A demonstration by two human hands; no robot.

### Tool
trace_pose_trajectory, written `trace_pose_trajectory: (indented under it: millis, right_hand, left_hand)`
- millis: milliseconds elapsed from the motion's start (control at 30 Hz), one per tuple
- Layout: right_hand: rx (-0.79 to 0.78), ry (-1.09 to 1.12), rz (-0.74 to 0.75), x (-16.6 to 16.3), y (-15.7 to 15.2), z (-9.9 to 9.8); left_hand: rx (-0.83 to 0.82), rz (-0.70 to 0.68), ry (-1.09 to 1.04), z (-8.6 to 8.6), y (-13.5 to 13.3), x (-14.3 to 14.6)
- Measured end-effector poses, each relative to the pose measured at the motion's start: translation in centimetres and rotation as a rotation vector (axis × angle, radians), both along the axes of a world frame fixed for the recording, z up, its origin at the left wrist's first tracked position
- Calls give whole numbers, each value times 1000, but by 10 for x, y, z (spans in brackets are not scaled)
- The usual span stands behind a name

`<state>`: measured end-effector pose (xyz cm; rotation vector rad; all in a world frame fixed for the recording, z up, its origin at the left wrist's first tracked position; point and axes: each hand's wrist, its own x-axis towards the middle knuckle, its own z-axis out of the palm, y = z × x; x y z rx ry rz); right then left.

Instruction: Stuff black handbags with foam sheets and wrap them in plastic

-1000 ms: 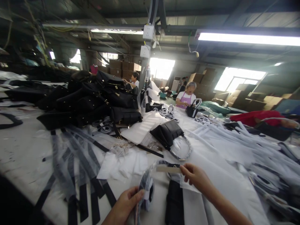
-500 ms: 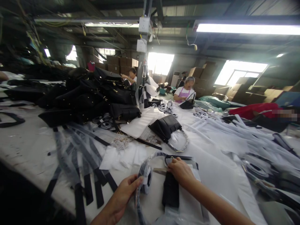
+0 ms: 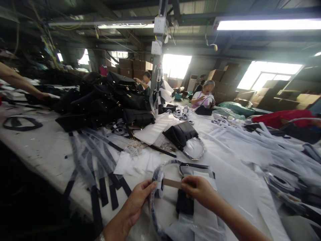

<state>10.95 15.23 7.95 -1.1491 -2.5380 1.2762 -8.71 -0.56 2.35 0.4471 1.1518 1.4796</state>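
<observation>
My left hand (image 3: 139, 201) pinches a plastic-wrapped black bag strap (image 3: 155, 180) that loops up and back down in front of me. My right hand (image 3: 199, 191) is closed on one end of a strip of tan tape (image 3: 172, 183); the strip's other end meets the strap by my left fingers. Under my right hand lies a small black bag piece (image 3: 185, 204) in a clear plastic sleeve on the white table (image 3: 45, 147).
A pile of black bags (image 3: 105, 100) fills the left middle. Wrapped black straps (image 3: 95, 160) fan out to my left; white-wrapped straps (image 3: 263, 147) lie to the right. A black handbag (image 3: 181, 134) sits ahead. Another person's arm (image 3: 20, 83) reaches in at far left; seated workers sit beyond.
My right hand dropped from holding the tape strip up to the strap loop, then drew the strip sideways. Another person's arm has come into view at far left.
</observation>
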Motion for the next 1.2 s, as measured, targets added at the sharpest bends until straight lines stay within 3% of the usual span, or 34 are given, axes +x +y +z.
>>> trace_pose_trajectory:
  millis: [267, 500, 700, 867, 1033, 1200]
  right_hand:
    - [-220, 131, -40, -2, -23, -14]
    - [-391, 258, -50, -40, -25, -25]
    - [-671, 276, -60, -53, -26, -23]
    - [-797, 294, -144, -51, -35, -14]
    - [-709, 297, -188, -60, -44, -13]
    - [-516, 248, -285, -76, -41, -34]
  left_hand:
    - [28, 26, 77, 5, -1, 5]
    - [59, 1, 142, 12, 0, 6]
    - [65, 8, 172, 9, 0, 3]
    - [58, 63, 163, 8, -1, 4]
    - [45, 102, 147, 10, 0, 6]
    - [33, 138, 118, 11, 2, 7]
